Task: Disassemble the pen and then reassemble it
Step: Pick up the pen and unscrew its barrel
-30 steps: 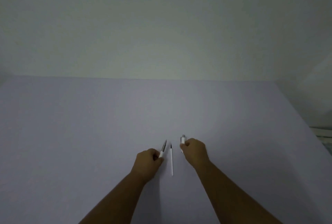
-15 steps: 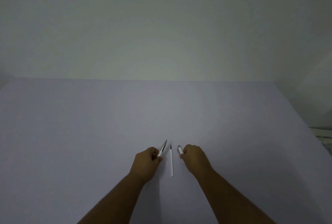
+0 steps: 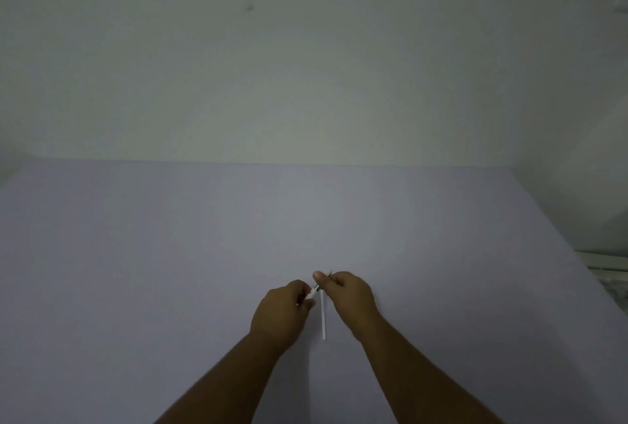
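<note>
both hands meet just above the pale lilac table (image 3: 170, 253). the left hand (image 3: 280, 313) pinches a white pen piece (image 3: 312, 293); the right hand (image 3: 350, 294) curls onto its metal end. the white refill (image 3: 324, 316) lies on the table between them. no writing is readable.

Bare indoor room, type unclear; looks like a plain recording setup more than a lived-in home or office. Plain pale wall (image 3: 306, 66) fills the view beyond the hands, with one small dark mark (image 3: 249, 8) high up. A wide, flat lavender table (image 3: 136, 253) runs from under the hands to the wall. Far right of the hands, past the table edge, a whitish rail or frame (image 3: 605, 262), too dim to identify. Lighting low.
</note>
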`<state>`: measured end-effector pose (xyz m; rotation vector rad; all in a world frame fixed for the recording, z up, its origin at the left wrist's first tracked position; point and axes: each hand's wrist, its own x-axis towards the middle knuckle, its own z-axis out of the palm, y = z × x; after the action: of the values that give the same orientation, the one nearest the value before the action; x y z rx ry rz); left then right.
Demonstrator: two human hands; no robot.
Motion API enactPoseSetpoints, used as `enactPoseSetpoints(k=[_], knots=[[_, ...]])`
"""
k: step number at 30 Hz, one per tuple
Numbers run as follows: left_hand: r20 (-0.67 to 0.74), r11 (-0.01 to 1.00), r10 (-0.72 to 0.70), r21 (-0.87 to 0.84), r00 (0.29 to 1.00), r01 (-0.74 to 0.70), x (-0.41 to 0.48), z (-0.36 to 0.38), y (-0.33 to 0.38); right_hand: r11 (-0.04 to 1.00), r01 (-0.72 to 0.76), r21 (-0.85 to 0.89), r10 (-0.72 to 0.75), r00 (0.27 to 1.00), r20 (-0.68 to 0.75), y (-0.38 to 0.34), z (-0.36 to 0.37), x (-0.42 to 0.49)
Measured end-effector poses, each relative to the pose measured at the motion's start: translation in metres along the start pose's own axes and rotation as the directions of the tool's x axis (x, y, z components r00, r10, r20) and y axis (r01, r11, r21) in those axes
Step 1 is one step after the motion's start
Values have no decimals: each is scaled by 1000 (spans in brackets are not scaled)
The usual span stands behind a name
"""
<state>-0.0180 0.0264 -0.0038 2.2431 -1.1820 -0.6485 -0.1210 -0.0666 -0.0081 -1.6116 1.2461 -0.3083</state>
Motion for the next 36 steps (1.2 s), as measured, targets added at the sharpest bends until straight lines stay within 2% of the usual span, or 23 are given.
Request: enactPoseSetpoints(k=[3,7,12,14,17,21,26,31,33,36], knots=[[3,999,23,23,1000,-23,-2,-8,5,994,6,108,-4,1000,-16,-8,1,-3],[36,998,-1,-67,999,3,-6,-25,10,970,41,240,-47,999,19,-19,-2,-9],[50,997,34,-70,998,-31,-10,-38,12,884,-21,467,-77,979,189,-26,-11,-14],[39,997,38,-66,999,-36,-12,-40,15,902,-68,426,-22,979,204,-32,-14,-17],[21,998,51,-38,998,-50,-15,-43,18,954,-44,295,-4,987,161,-35,-18,-22],[-4,997,71,-16,997,-71,-16,-44,20,908,-44,417,-58,972,228,-35,-23,-21],[-12,996,84,-11,996,-84,-17,-44,23,884,-149,443,65,978,199,-37,-23,-21],[-24,996,94,14,995,-94,-16,-42,26,816,-134,563,-14,968,251,-37,-29,-22],[-25,995,98,14,995,-98,-16,-41,27,809,-163,565,12,965,261,-37,-29,-22],[-26,995,101,9,995,-101,-16,-40,28,842,-187,506,97,975,198,-37,-27,-23]])
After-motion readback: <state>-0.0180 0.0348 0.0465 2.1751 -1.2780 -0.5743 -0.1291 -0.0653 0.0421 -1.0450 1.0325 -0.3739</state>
